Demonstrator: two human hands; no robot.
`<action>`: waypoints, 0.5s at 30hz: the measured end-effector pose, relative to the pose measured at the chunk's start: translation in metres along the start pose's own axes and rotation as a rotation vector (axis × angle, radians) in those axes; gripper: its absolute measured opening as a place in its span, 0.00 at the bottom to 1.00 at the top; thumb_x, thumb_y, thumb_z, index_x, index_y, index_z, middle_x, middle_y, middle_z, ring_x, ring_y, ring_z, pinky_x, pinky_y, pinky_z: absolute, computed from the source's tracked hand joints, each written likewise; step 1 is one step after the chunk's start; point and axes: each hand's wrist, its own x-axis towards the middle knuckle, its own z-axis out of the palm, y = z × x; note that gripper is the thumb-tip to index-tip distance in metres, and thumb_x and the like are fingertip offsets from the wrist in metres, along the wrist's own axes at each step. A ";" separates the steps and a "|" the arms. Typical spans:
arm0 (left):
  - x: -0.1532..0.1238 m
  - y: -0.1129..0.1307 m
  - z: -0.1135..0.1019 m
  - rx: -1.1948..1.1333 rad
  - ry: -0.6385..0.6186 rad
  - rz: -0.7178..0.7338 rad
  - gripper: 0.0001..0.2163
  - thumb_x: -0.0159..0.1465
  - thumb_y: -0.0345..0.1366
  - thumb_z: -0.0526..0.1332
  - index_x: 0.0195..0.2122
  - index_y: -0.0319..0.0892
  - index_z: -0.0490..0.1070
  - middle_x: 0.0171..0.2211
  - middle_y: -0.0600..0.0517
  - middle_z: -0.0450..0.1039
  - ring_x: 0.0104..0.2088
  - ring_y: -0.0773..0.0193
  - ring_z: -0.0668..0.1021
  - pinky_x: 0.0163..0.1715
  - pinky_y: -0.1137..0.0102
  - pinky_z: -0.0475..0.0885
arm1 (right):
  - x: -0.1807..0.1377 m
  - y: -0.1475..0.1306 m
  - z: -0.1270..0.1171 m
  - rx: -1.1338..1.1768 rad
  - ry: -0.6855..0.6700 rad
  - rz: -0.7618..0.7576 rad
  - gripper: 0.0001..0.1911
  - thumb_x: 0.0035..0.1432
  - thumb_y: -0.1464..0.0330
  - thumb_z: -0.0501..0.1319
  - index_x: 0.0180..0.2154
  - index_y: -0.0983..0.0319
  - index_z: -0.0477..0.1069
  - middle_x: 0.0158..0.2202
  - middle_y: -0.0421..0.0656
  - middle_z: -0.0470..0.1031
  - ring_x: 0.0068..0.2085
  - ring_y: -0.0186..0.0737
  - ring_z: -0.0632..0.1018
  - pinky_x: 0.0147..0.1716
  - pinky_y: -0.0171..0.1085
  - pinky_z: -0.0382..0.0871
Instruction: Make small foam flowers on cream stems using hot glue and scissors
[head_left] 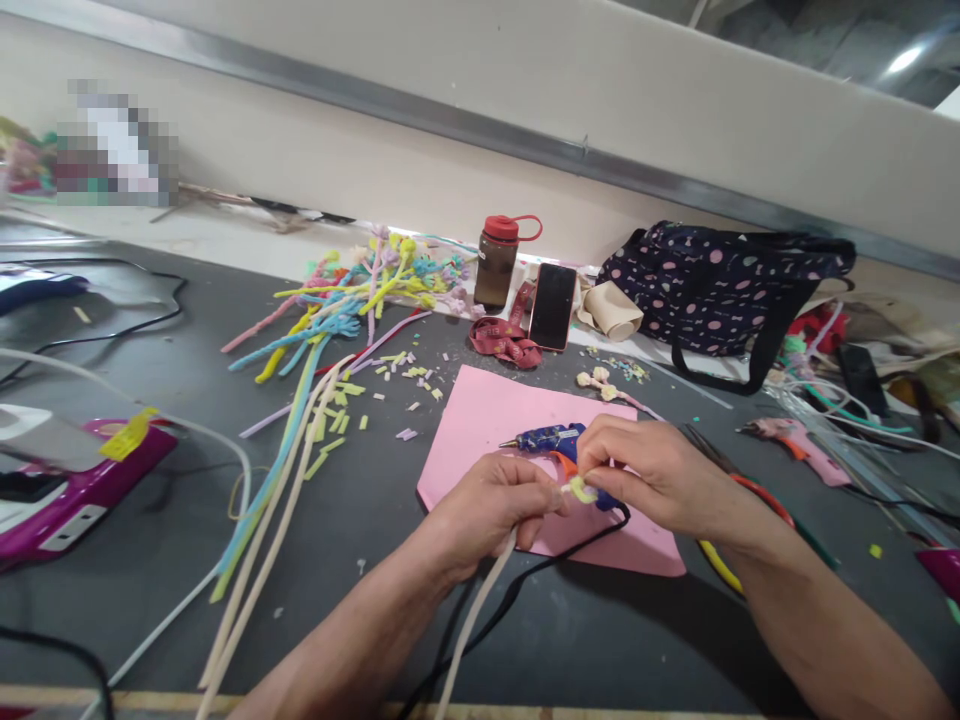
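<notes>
Cream cord (478, 608) slants, as I watch, from the tabletop's (322, 545) near edge up into my pinching left hand (499, 500), while my right hand (652, 470) clamps the pale yellow piece (579, 489) just rightward, over the pink sheet's (487, 420) nearer half.

Soft light, glaring lamp (906, 59) at upper right, blurry left edge.
</notes>
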 end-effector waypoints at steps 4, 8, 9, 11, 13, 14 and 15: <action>0.000 0.000 0.000 -0.011 -0.008 -0.002 0.07 0.54 0.34 0.59 0.24 0.38 0.73 0.08 0.60 0.61 0.09 0.77 0.54 0.10 0.76 0.43 | 0.000 0.000 0.000 0.017 -0.010 0.007 0.05 0.61 0.73 0.54 0.31 0.61 0.64 0.31 0.39 0.68 0.33 0.34 0.69 0.33 0.34 0.58; 0.000 -0.001 -0.001 -0.019 -0.021 0.006 0.07 0.54 0.34 0.59 0.24 0.38 0.73 0.08 0.60 0.61 0.08 0.77 0.53 0.10 0.76 0.43 | 0.001 0.001 -0.001 0.039 -0.030 0.000 0.06 0.61 0.73 0.53 0.30 0.61 0.64 0.31 0.40 0.69 0.33 0.34 0.69 0.34 0.34 0.59; 0.000 -0.001 -0.001 -0.019 -0.019 0.009 0.07 0.54 0.34 0.59 0.24 0.38 0.73 0.08 0.60 0.61 0.08 0.77 0.54 0.10 0.76 0.43 | 0.002 0.002 -0.001 0.043 -0.036 -0.003 0.07 0.61 0.73 0.53 0.30 0.61 0.65 0.31 0.40 0.69 0.33 0.34 0.69 0.34 0.34 0.59; 0.000 -0.001 -0.001 -0.018 -0.014 0.015 0.07 0.54 0.34 0.59 0.23 0.38 0.73 0.08 0.60 0.61 0.08 0.77 0.54 0.10 0.76 0.43 | 0.003 0.003 -0.002 0.057 -0.055 -0.008 0.07 0.61 0.73 0.53 0.30 0.62 0.65 0.31 0.40 0.69 0.33 0.34 0.69 0.34 0.34 0.60; 0.001 -0.001 -0.001 -0.017 -0.012 0.015 0.07 0.54 0.34 0.59 0.23 0.38 0.73 0.08 0.60 0.61 0.08 0.77 0.54 0.10 0.76 0.43 | 0.004 0.004 -0.002 0.079 -0.077 -0.009 0.06 0.61 0.73 0.53 0.31 0.62 0.66 0.31 0.40 0.70 0.33 0.34 0.70 0.34 0.33 0.60; 0.001 -0.001 -0.001 -0.016 -0.014 0.012 0.07 0.54 0.34 0.59 0.23 0.38 0.73 0.08 0.60 0.61 0.08 0.77 0.54 0.10 0.76 0.43 | 0.005 0.005 -0.003 0.087 -0.091 -0.005 0.06 0.60 0.73 0.53 0.31 0.62 0.66 0.31 0.39 0.70 0.33 0.33 0.70 0.33 0.33 0.60; 0.001 -0.001 -0.001 -0.015 -0.015 0.008 0.06 0.54 0.34 0.59 0.24 0.38 0.73 0.08 0.60 0.61 0.08 0.77 0.54 0.10 0.76 0.44 | 0.005 0.005 -0.003 0.093 -0.104 0.000 0.06 0.60 0.74 0.53 0.31 0.62 0.66 0.30 0.39 0.70 0.33 0.33 0.69 0.33 0.33 0.60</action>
